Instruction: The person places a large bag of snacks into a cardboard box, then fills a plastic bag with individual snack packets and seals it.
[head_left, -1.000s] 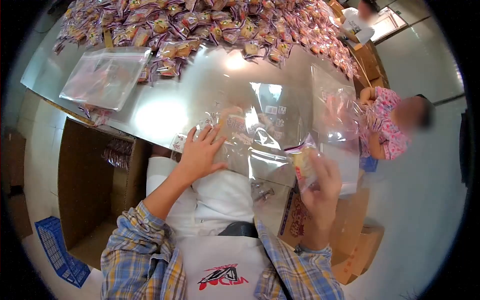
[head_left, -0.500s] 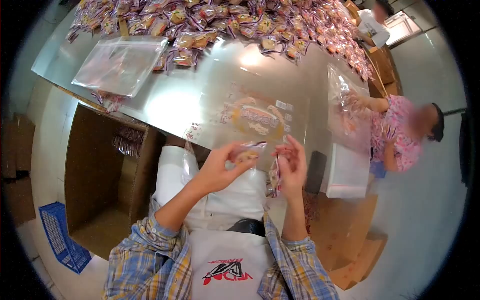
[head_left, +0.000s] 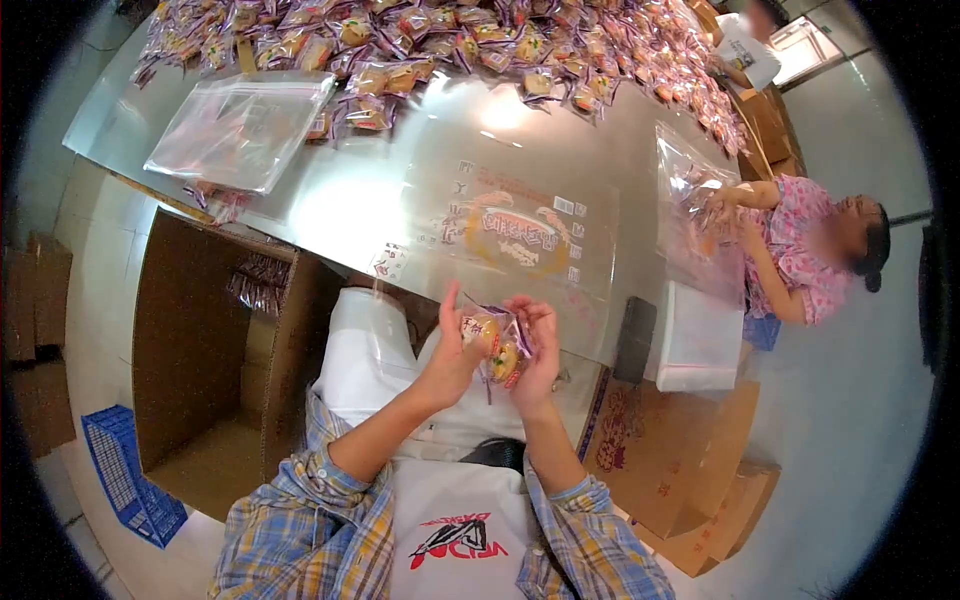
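Just beyond my lap, my left hand (head_left: 453, 360) grips a small wrapped pastry (head_left: 482, 328) in clear film with purple edges. Pressed against it from the other side is a second wrapped pastry (head_left: 505, 362), cupped in the curled fingers of my right hand (head_left: 538, 352). The two packets touch each other between my palms. A large clear printed plastic bag (head_left: 515, 235) lies flat on the metal table (head_left: 370, 200) beyond my hands.
A heap of wrapped pastries (head_left: 440, 35) covers the table's far side. Clear bags (head_left: 240, 130) lie at left, more bags (head_left: 697, 340) at right. Cardboard boxes (head_left: 190, 350) (head_left: 670, 450) flank me, with a blue crate (head_left: 130, 475) at left. A co-worker (head_left: 800, 250) handles packets at right.
My hands have come together, bringing the two packets side by side. Both have moved slightly nearer to me. The co-worker's two hands have also come together over a bag.
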